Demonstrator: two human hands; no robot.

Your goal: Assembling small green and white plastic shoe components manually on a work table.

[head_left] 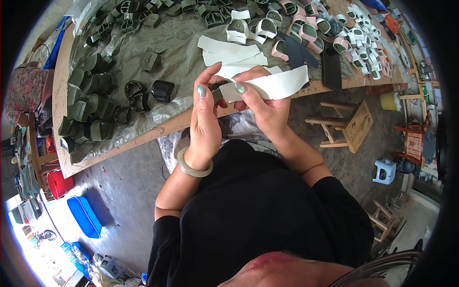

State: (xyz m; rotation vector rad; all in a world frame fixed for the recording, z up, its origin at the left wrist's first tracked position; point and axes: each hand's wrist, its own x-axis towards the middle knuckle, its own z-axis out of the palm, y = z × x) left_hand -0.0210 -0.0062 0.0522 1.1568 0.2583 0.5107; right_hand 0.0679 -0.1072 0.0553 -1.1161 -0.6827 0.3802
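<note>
Right hand point(271, 114): gripping a white strip point(282, 85), thumb on top, other fingers mostly hidden underneath. Strip is held up over the table's point(143, 135) near edge, right of centre, slightly curved, free end pointing right.

Left hand point(205, 117): thumb and fingers raised just left of the strip's left end. Dark olive piece point(218, 92) sits between that hand and the strip, mostly hidden; can't tell whether the left hand is closed on it. Pale bangle point(193, 165) on left wrist.

Table, beyond the hands: loose white strips point(224, 50), overlapping. To their right, dark strips point(301, 51), then a black phone point(331, 69) near the near edge.

Left end: olive pieces point(91, 107) clustered along the left edge down to the near-left corner. Black piece point(162, 91) stands just right of some open-sided dark ones point(136, 95). More olive parts point(217, 16) along the far edge. Pink-and-white pieces point(308, 31) far right; white ones point(366, 50) heaped at the right end.

Floor: wooden stool point(359, 126) off the near edge, right side.
</note>
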